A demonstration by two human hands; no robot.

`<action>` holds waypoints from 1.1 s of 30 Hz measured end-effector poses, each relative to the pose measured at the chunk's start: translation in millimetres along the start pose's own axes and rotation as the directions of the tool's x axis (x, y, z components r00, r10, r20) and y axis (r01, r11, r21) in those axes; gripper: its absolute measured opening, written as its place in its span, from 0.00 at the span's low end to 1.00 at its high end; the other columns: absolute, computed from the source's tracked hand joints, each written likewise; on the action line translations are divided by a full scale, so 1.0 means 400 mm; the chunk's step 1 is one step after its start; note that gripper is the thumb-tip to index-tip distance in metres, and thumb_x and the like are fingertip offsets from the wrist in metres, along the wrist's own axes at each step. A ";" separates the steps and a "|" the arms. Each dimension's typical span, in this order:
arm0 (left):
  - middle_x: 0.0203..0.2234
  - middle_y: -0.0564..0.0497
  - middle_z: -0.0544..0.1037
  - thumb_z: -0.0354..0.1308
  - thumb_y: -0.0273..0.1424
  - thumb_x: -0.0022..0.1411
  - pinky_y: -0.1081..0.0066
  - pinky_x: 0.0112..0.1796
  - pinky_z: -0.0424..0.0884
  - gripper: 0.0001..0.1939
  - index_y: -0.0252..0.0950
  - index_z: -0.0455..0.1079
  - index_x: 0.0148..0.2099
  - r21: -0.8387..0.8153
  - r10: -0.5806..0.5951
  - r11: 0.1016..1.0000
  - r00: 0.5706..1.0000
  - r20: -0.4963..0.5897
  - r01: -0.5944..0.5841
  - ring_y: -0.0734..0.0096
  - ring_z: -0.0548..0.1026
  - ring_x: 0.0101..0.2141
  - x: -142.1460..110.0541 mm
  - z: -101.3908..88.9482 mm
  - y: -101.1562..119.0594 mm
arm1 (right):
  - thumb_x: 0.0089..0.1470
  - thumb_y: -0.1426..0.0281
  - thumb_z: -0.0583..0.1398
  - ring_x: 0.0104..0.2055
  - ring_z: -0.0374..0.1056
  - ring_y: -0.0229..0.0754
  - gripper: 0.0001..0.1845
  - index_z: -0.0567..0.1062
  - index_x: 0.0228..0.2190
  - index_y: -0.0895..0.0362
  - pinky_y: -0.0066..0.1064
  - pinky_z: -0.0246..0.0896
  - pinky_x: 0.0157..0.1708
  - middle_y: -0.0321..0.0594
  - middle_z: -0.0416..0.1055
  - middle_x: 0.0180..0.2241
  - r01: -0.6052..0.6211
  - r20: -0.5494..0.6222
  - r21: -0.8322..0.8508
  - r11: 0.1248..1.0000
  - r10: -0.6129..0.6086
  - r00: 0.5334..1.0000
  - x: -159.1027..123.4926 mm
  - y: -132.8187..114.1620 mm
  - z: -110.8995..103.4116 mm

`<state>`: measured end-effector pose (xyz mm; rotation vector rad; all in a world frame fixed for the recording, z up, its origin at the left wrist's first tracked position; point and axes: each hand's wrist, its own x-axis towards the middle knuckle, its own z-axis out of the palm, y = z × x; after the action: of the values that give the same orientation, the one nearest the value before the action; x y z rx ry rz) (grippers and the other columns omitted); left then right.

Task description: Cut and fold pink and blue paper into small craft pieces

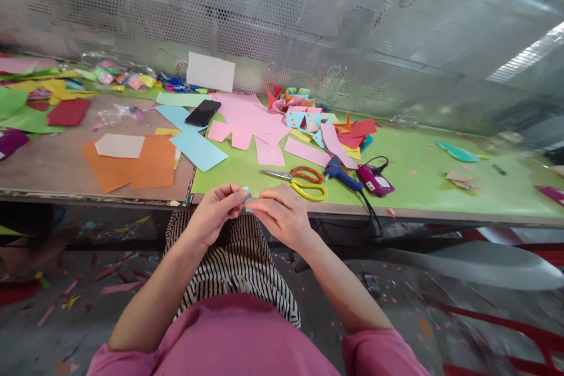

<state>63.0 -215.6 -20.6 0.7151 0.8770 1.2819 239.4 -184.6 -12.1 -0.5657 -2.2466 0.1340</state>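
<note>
Between my two hands is a small piece of light blue paper (247, 192), mostly covered by the fingers. My left hand (219, 210) pinches it from the left between thumb and fingertips. From the right, my right hand (284, 214) grips its other side, with the fingers pressed together. Both hands are just off the table's front edge, above my lap. Scissors (308, 179) with red and yellow handles lie beyond my right hand. A blue glue gun (343, 173) rests to their right, its cord hanging over the edge.
Pink paper (247, 120) and blue paper sheets (200, 150) cover the table ahead. A black phone (203, 112) lies on them. Folded paper pieces (304, 114) are heaped behind. Orange paper (152, 161) lies left, a purple box (374, 180) right. A perforated metal panel (264, 12) stands behind.
</note>
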 end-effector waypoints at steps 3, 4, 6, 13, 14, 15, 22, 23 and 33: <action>0.18 0.58 0.71 0.75 0.42 0.42 0.80 0.21 0.59 0.19 0.35 0.73 0.27 0.036 0.042 0.998 0.999 -0.012 -0.041 0.84 0.63 0.18 -0.003 -0.001 -0.002 | 0.64 0.67 0.61 0.35 0.69 0.40 0.07 0.81 0.38 0.50 0.33 0.66 0.36 0.40 0.75 0.35 -0.132 0.038 0.120 0.984 0.128 0.991 0.010 -0.015 -0.002; 0.18 0.57 0.71 0.75 0.41 0.43 0.79 0.22 0.61 0.18 0.35 0.73 0.27 0.051 0.070 0.996 0.997 -0.017 -0.069 0.83 0.64 0.19 -0.004 -0.002 -0.005 | 0.64 0.67 0.61 0.33 0.69 0.39 0.06 0.80 0.37 0.51 0.32 0.66 0.34 0.40 0.75 0.36 -0.195 0.052 0.169 0.966 0.188 0.981 0.014 -0.020 -0.002; 0.20 0.57 0.73 0.74 0.41 0.45 0.79 0.23 0.64 0.17 0.36 0.74 0.28 0.091 0.133 0.987 0.991 -0.025 -0.131 0.83 0.66 0.20 -0.005 -0.006 -0.011 | 0.63 0.66 0.63 0.29 0.65 0.36 0.05 0.79 0.36 0.52 0.30 0.62 0.29 0.39 0.73 0.35 -0.305 0.059 0.253 0.918 0.300 0.952 0.020 -0.030 0.000; 0.23 0.53 0.80 0.74 0.44 0.49 0.78 0.24 0.69 0.18 0.36 0.76 0.32 0.165 0.126 0.978 0.992 0.009 -0.125 0.75 0.78 0.23 -0.006 -0.022 -0.018 | 0.60 0.64 0.65 0.26 0.63 0.35 0.07 0.77 0.33 0.54 0.28 0.58 0.26 0.35 0.71 0.29 -0.505 0.077 0.359 0.785 0.515 0.854 0.022 -0.042 0.010; 0.24 0.52 0.81 0.74 0.45 0.49 0.78 0.24 0.70 0.18 0.36 0.77 0.33 0.156 0.106 0.982 0.994 0.011 -0.107 0.73 0.79 0.24 -0.007 -0.024 -0.017 | 0.60 0.64 0.65 0.27 0.63 0.35 0.07 0.77 0.33 0.54 0.28 0.58 0.27 0.35 0.71 0.29 -0.517 0.083 0.361 0.776 0.526 0.847 0.022 -0.042 0.010; 0.25 0.51 0.82 0.75 0.45 0.48 0.77 0.25 0.72 0.19 0.36 0.77 0.33 0.148 0.087 0.985 0.996 0.014 -0.088 0.72 0.80 0.25 -0.007 -0.027 -0.016 | 0.60 0.64 0.65 0.27 0.64 0.35 0.07 0.77 0.33 0.54 0.28 0.58 0.27 0.35 0.71 0.29 -0.523 0.083 0.359 0.773 0.532 0.843 0.023 -0.043 0.009; 0.26 0.48 0.84 0.74 0.46 0.48 0.73 0.31 0.78 0.20 0.35 0.79 0.34 0.185 0.056 0.981 0.998 0.021 -0.059 0.68 0.83 0.29 -0.015 -0.039 -0.010 | 0.61 0.66 0.65 0.28 0.63 0.35 0.07 0.77 0.32 0.55 0.28 0.59 0.28 0.34 0.71 0.28 -0.488 0.065 0.265 0.832 0.489 0.870 0.026 -0.042 0.008; 0.26 0.48 0.84 0.74 0.46 0.49 0.73 0.31 0.79 0.20 0.35 0.79 0.34 0.207 0.061 0.976 0.998 0.018 -0.064 0.68 0.83 0.29 -0.015 -0.040 -0.009 | 0.61 0.67 0.65 0.28 0.63 0.35 0.06 0.77 0.32 0.55 0.28 0.59 0.27 0.35 0.71 0.29 -0.468 0.050 0.242 0.850 0.471 0.881 0.025 -0.041 0.009; 0.25 0.51 0.84 0.75 0.46 0.47 0.77 0.31 0.78 0.19 0.36 0.81 0.32 0.254 0.012 0.967 0.999 0.035 -0.020 0.74 0.81 0.28 -0.025 -0.050 0.000 | 0.59 0.70 0.67 0.26 0.62 0.33 0.03 0.79 0.32 0.54 0.26 0.59 0.26 0.33 0.72 0.29 -0.436 0.054 0.229 0.870 0.436 0.898 0.017 -0.036 0.014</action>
<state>44.9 -225.7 -29.2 0.9452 1.0214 1.1791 226.1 -194.2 -7.4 -0.9338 -2.0278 0.6231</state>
